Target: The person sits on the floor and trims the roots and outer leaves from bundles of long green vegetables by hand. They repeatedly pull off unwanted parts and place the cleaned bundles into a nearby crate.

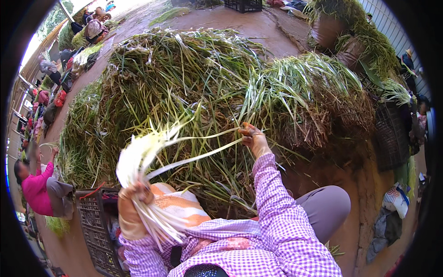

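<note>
My left hand is closed around a bunch of long white-stemmed, chive-like greens. Their pale stems point down toward my chest, and the leafy tops fan out, blurred. My right hand pinches a few long strands between thumb and fingers. Those strands stretch back to the bunch on the left. Beneath both hands rises a big heap of loose green and brown leaves. On its right side lies a sheaf of greens with reddish-brown roots. An orange-and-white striped cloth covers my lap.
Black plastic crates stand at my left, at the right and far ahead. A person in a pink top crouches at left. Greens are piled at upper right. Bags lie on the dirt floor at right.
</note>
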Demonstrator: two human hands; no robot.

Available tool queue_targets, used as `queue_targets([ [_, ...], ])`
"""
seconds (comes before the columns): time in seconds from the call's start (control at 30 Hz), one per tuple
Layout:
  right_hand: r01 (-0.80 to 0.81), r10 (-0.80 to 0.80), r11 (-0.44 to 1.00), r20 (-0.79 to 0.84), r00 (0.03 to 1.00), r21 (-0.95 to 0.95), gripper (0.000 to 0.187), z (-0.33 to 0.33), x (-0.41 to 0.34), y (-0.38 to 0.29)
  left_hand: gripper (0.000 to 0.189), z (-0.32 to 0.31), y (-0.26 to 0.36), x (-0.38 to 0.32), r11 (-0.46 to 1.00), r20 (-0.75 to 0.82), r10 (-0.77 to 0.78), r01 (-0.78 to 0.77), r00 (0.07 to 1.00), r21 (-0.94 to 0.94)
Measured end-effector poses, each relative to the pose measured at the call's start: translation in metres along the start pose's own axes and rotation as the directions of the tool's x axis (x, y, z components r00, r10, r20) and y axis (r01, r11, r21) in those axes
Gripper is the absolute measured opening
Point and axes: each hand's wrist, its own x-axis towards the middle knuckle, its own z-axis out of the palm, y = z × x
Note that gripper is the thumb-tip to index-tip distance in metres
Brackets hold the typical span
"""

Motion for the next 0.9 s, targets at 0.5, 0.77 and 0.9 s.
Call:
queue_targets([
  [0.5, -0.227, -0.106, 0.005, -0.226, 0.968, -0.974, 0.045, 0.073, -0.008, 0.007, 0.036, 0.015, -0.069, 0.163, 0.737, 0.268, -0.602, 0.653, 0.752, -0.177],
  [0.77, 0.153, -0.010, 0.859, 0.284, 0.959, -0.488, 0.030, 0.116, -0.103, 0.012, 0.046, 0.031, -0.054, 0.145, 0.798, 0.496, -0.455, 0.586, 0.740, -0.143],
  [0.9, 0.307, -0.067, 0.346, 0.303, 0.951, -0.887, 0.037, 0.129, -0.123, 0.038, 0.058, 0.018, -0.008, 0.140, 0.947, 0.461, -0.033, 0.175, 0.887, -0.268],
])
